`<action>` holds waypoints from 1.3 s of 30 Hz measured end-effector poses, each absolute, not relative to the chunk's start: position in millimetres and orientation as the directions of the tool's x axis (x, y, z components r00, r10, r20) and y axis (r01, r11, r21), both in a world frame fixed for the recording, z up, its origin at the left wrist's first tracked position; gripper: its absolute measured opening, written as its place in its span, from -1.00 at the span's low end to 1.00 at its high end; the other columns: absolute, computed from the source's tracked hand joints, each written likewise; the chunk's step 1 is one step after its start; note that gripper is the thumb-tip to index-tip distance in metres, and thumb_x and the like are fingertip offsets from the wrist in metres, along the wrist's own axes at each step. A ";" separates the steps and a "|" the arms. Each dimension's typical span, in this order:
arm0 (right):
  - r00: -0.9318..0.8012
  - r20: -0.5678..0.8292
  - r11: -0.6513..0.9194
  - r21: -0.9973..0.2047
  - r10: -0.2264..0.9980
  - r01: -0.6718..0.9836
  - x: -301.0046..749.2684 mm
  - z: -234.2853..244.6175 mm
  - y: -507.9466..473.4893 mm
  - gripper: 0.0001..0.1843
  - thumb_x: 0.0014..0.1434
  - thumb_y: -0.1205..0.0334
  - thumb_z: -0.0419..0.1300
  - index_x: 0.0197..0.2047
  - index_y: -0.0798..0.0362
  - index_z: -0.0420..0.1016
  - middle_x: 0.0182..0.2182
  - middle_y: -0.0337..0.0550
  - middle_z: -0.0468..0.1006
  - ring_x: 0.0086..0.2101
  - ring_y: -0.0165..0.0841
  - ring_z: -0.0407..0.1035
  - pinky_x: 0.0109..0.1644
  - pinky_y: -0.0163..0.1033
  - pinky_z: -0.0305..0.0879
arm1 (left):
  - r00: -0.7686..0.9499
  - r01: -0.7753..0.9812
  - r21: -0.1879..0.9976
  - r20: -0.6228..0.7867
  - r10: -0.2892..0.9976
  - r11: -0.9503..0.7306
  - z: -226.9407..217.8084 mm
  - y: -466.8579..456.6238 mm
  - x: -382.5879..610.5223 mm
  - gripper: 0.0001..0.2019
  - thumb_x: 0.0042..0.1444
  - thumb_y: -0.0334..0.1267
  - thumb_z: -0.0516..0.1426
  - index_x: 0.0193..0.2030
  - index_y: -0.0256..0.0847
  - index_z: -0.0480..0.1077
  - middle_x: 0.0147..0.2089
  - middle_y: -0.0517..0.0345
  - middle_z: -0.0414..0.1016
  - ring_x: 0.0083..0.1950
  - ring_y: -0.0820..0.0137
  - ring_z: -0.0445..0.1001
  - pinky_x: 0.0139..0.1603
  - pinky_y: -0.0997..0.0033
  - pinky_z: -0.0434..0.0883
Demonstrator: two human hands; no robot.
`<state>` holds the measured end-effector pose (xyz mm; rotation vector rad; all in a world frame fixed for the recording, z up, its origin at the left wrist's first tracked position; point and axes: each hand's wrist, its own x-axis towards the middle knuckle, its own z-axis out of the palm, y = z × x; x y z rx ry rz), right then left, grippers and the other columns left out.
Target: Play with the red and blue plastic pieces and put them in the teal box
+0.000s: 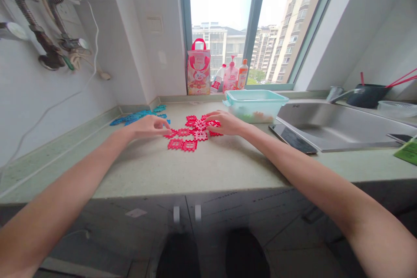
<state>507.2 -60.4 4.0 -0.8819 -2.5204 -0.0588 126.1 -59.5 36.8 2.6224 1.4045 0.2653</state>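
Observation:
Red plastic interlocking tiles [190, 145] with notched edges and window-like cutouts lie loosely grouped on the counter, some overlapping. My left hand [148, 126] is at the group's left side, thumb and index finger closed at their tips on a red tile [170, 134]. On the right, my right hand [226, 122] rests over the heap, its fingers apart and bent down onto the red tiles; part of the heap is hidden beneath it. Blue interlocking tiles [135, 116] lie in a separate pile beyond my left hand, against the wall side.
A teal plastic tub [257, 106] with coloured pieces inside stands behind my right hand. A phone [291, 139] lies beside the steel sink [302, 128]. On the window ledge are a pink carry bag [198, 71], a pump bottle [231, 76] and other bottles.

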 end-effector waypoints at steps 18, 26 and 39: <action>-0.621 0.160 0.641 -0.163 0.767 0.750 522.5 26.4 -73.3 -0.61 0.13 -0.03 0.41 -0.04 -0.01 0.63 -0.19 -0.09 0.73 -0.22 -0.16 0.57 -0.12 -0.15 0.42 | 0.539 0.813 0.257 0.009 0.842 -0.523 25.3 -50.5 115.4 -0.30 0.09 0.10 0.20 0.37 -0.05 0.49 -0.44 0.25 0.53 -0.42 0.31 0.46 -0.36 0.38 0.28; -0.644 0.153 0.662 -0.213 0.749 0.719 522.1 27.5 -74.3 -0.56 0.12 -0.01 0.43 0.04 -0.04 0.71 -0.19 -0.12 0.75 -0.22 -0.19 0.57 -0.08 -0.19 0.39 | 0.526 0.807 0.321 -0.011 0.850 -0.495 22.1 -46.2 114.8 -0.40 0.03 0.15 0.29 0.15 -0.12 0.59 -0.50 0.28 0.39 -0.47 0.36 0.36 -0.40 0.39 0.18; -0.674 0.236 0.712 -0.158 0.700 0.684 517.9 21.4 -69.6 -0.68 0.22 0.20 0.29 0.03 0.02 0.70 -0.22 -0.12 0.71 -0.27 -0.29 0.52 -0.13 -0.24 0.33 | 0.407 0.779 0.339 0.366 0.837 -0.527 6.3 -59.0 158.4 -0.47 0.01 0.18 0.34 -0.07 -0.24 0.55 -0.50 0.28 0.41 -0.47 0.41 0.35 -0.38 0.42 0.17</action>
